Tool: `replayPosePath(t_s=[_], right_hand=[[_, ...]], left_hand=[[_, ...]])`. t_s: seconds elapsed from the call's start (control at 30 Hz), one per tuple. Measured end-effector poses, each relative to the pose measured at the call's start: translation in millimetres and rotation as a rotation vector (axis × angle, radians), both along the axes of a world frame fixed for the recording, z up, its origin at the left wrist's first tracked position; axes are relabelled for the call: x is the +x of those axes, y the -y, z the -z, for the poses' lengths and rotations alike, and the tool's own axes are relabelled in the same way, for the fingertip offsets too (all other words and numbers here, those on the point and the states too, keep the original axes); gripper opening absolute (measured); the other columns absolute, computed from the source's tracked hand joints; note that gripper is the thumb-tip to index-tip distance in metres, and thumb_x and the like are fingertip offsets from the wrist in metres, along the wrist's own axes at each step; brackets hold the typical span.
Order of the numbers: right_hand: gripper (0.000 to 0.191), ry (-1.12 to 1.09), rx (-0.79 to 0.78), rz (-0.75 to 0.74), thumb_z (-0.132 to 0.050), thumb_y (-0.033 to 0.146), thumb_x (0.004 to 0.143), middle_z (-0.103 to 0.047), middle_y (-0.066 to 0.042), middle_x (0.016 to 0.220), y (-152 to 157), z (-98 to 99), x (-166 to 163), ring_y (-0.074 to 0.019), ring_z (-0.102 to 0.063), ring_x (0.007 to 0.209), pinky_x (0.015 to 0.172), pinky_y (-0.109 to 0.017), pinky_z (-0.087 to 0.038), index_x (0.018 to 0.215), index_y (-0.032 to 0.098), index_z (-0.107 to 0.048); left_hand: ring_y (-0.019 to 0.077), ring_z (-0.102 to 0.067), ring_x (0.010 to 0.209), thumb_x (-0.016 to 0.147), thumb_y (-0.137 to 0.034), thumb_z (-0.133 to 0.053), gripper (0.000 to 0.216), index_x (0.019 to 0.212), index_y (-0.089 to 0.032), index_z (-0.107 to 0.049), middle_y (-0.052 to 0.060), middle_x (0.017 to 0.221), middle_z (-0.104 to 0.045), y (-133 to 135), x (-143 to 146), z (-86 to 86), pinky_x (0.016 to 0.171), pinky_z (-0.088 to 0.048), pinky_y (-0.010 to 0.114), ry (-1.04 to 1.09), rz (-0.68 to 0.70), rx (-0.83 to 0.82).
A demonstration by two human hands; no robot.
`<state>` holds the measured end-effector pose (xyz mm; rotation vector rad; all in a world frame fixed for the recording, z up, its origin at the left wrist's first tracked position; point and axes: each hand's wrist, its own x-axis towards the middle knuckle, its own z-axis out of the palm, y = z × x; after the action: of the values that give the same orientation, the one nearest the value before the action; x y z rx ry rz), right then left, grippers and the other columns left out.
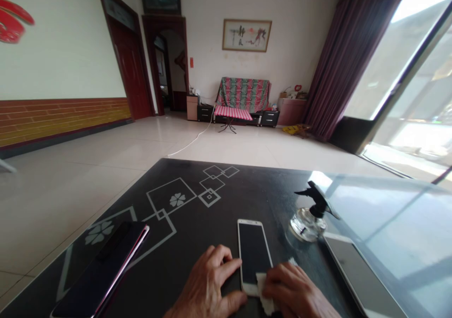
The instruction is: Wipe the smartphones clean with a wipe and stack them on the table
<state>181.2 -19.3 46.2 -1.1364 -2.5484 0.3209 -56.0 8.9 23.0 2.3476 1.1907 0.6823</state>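
Note:
A white smartphone (254,252) with a dark screen lies face up on the black glass table, its lower end towards me. My left hand (215,280) is at its left side, index fingertip against the long edge and thumb by the bottom corner, holding it in place. Bunched in my right hand (294,287) is a white tissue (265,293), pressed to the phone's lower right corner. The fingers of that hand are closed over the tissue and hide part of it. Beyond my right hand stands a clear spray bottle (308,225) with a black trigger head.
A white-framed tablet (363,275) lies at the right, close to the bottle. At the left is a dark phone-like device or case (106,266) with a pinkish edge. The table (197,233) has pale square and flower patterns. A checked folding table (233,114) stands across the room.

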Motion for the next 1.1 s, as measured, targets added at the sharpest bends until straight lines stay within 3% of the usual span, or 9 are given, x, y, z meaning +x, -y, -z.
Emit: replayPosePath(t_s=[0.17, 0.67, 0.87, 1.03, 1.1], right_hand=[[0.024, 0.03, -0.054, 0.122, -0.042, 0.014, 0.091, -0.06, -0.004, 0.098, 1.9, -15.0, -5.9, -0.0163, -0.054, 0.087, 0.078, -0.03, -0.041, 0.1, 0.025, -0.062], [0.028, 0.089, 0.14, 0.346, -0.04, 0.016, 0.093, -0.06, -0.005, 0.102, -75.4, -0.1, -24.5, -0.0177, -0.052, 0.09, 0.079, -0.031, -0.037, 0.103, 0.024, -0.065], [0.026, 0.073, 0.16, 0.377, -0.042, 0.019, 0.093, -0.064, -0.005, 0.102, -83.2, -1.5, -27.0, -0.0198, -0.052, 0.097, 0.087, -0.036, -0.034, 0.101, 0.025, -0.066], [0.027, 0.024, 0.142, 0.359, -0.046, 0.016, 0.088, -0.054, -0.005, 0.129, -81.3, 1.5, -18.0, -0.0232, -0.048, 0.114, 0.093, -0.039, -0.035, 0.1, 0.026, -0.067], [0.028, 0.019, 0.124, 0.353, -0.044, 0.016, 0.089, -0.053, -0.005, 0.129, -82.3, 2.5, -16.4, -0.0218, -0.05, 0.112, 0.091, -0.036, -0.037, 0.102, 0.026, -0.067]], left_hand=[[0.0203, -0.052, 0.091, 0.074, -0.03, -0.071, 0.04, 0.113, -0.029, -0.063, 0.001, 0.1, -0.056, 3.4, 2.9, -5.9, 0.082, -0.045, 0.035, 0.014, -0.024, -0.028], [0.022, -0.053, 0.09, 0.071, -0.026, -0.07, 0.038, 0.11, -0.025, -0.066, 0.004, 0.099, -0.057, 4.7, 3.9, -7.4, 0.083, -0.046, 0.037, 0.013, -0.038, -0.017], [0.0225, -0.053, 0.09, 0.067, -0.027, -0.074, 0.043, 0.109, -0.025, -0.067, 0.004, 0.099, -0.058, 4.4, 5.5, -6.6, 0.083, -0.047, 0.039, 0.014, -0.048, -0.018], [0.023, -0.053, 0.088, 0.067, -0.028, -0.074, 0.04, 0.107, -0.024, -0.068, 0.005, 0.098, -0.059, 5.5, 8.0, -6.1, 0.083, -0.047, 0.04, 0.0, -0.072, -0.001], [0.0233, -0.053, 0.088, 0.068, -0.028, -0.074, 0.041, 0.108, -0.024, -0.067, 0.005, 0.098, -0.059, 5.5, 8.5, -5.6, 0.083, -0.047, 0.041, -0.003, -0.063, 0.013]])
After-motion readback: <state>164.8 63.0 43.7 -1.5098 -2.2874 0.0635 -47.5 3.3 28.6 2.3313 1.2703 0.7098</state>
